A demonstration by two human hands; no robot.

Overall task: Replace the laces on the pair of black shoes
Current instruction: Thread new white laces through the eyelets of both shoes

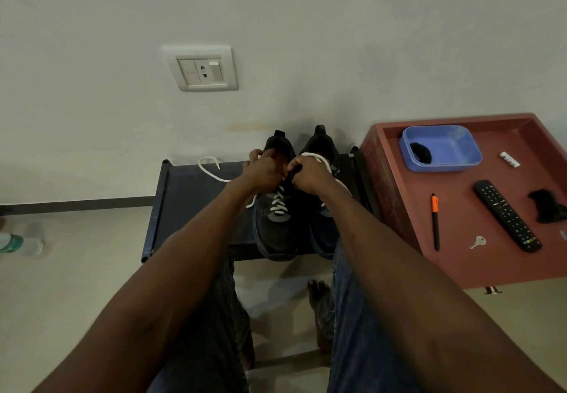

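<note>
Black shoes [277,227] sit side by side on a dark rack [184,196] at centre frame. Left hand [262,170] and right hand [308,174] each curl around the white lace [279,202] near the left shoe's tongue.

Pale wall [306,24] with socket plate [202,68]; beige floor [76,270]; red-brown table [460,257] right.

matt cloth shoes [276,227], glossy plastic tub [441,150]
</note>
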